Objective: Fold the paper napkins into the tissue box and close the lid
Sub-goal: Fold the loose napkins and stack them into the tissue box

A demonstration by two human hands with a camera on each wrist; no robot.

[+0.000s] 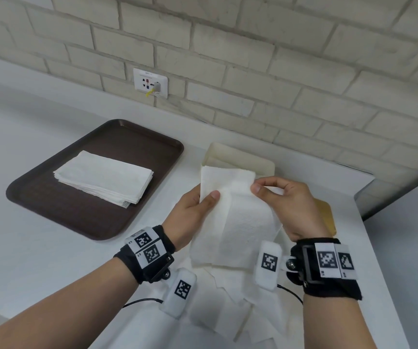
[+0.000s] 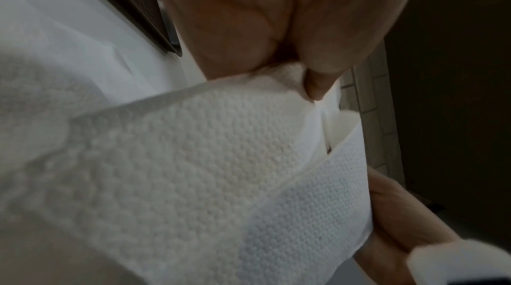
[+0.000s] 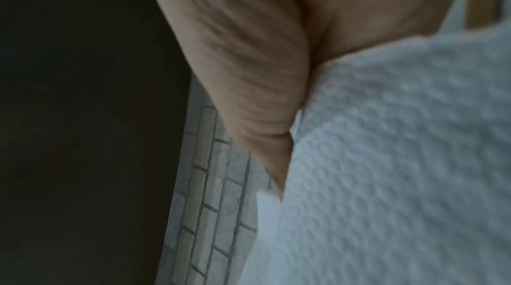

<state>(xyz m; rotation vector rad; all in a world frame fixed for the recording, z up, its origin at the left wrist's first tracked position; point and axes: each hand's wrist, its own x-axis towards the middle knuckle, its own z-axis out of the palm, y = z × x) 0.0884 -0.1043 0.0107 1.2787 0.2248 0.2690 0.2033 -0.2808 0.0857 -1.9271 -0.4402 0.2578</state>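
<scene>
A white embossed paper napkin (image 1: 238,217) hangs in the air between both hands, partly folded along its length. My left hand (image 1: 195,210) pinches its upper left edge, thumb on top. My right hand (image 1: 281,202) pinches the upper right edge with thumb and fingers. Behind the napkin stands the cream tissue box (image 1: 230,157), open at the top. A yellow-brown lid (image 1: 326,217) lies flat behind my right hand. The left wrist view shows the napkin (image 2: 193,169) up close under the thumb. The right wrist view shows the napkin (image 3: 401,158) against my palm.
A dark brown tray (image 1: 127,137) at the left holds a stack of napkins (image 1: 104,177). More loose napkins (image 1: 228,306) lie on the white counter (image 1: 39,248) below my wrists. A brick wall (image 1: 303,71) with a socket (image 1: 150,83) stands behind. The counter ends at the right.
</scene>
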